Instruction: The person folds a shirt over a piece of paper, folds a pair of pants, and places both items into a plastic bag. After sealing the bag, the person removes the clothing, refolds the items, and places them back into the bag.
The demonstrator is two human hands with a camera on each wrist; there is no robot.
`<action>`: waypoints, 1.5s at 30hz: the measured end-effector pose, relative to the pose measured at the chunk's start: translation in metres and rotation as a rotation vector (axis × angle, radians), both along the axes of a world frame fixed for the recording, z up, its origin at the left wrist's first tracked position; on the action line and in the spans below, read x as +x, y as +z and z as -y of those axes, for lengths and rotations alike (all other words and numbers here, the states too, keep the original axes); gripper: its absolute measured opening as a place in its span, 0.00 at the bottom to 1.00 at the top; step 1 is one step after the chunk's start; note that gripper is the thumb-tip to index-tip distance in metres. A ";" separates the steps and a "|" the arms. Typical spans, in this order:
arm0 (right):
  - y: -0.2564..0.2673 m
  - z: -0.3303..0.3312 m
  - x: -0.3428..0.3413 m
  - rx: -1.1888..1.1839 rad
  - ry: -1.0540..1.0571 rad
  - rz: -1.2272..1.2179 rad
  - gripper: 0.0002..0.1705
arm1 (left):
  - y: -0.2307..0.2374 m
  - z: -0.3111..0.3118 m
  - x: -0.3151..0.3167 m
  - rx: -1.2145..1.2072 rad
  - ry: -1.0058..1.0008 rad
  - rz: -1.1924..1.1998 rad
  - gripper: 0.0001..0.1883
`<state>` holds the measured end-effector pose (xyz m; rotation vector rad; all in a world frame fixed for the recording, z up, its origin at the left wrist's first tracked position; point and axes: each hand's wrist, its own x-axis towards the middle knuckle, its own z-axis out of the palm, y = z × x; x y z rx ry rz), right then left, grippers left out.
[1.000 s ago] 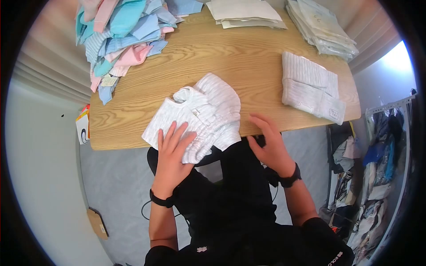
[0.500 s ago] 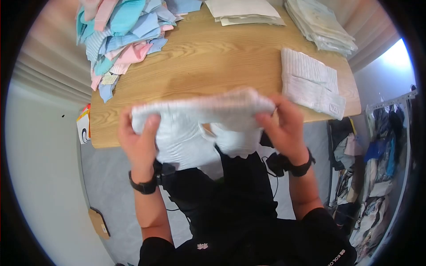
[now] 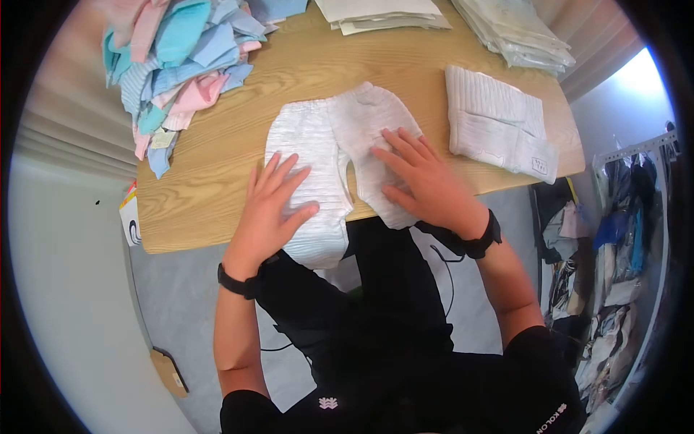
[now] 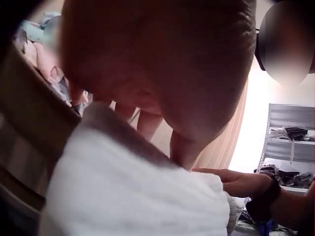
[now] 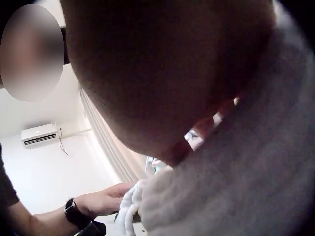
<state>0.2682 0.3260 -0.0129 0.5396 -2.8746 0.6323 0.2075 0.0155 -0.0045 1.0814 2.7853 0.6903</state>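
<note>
Pale grey-white ribbed trousers (image 3: 307, 137) lie spread at the table's front edge, waistband away from the person and leg ends hanging over the edge. The left hand (image 3: 271, 210) rests on the left-side leg with its fingers spread. On the other leg lies the right hand (image 3: 426, 177), fingers spread and nearly straight. In the left wrist view the white cloth (image 4: 118, 187) is below the left hand (image 4: 157, 64); in the right wrist view the cloth (image 5: 236, 172) is beside and below the right hand (image 5: 162, 73).
A folded white ribbed garment (image 3: 499, 126) lies at the table's right. Heaped pastel clothes (image 3: 181, 72) are at the back left. Pale flat sheets (image 3: 383, 14) and a stack of clear plastic packets (image 3: 513, 32) lie along the back. A clothes rack (image 3: 629, 217) stands at the right.
The bunched light garment was lifted by both hands, opened out and laid down as spread trousers. Both hands have let go of its edges and lie flat on the legs.
</note>
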 end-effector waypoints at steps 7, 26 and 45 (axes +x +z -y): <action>-0.019 0.009 -0.002 0.133 -0.054 -0.080 0.39 | -0.011 -0.011 0.005 -0.128 0.053 -0.079 0.46; -0.010 -0.013 -0.087 -0.260 -0.070 0.149 0.46 | -0.019 0.012 -0.127 0.503 0.001 0.562 0.35; 0.015 -0.057 0.029 -0.158 0.108 0.192 0.51 | -0.037 0.066 0.037 -0.014 0.065 -0.193 0.45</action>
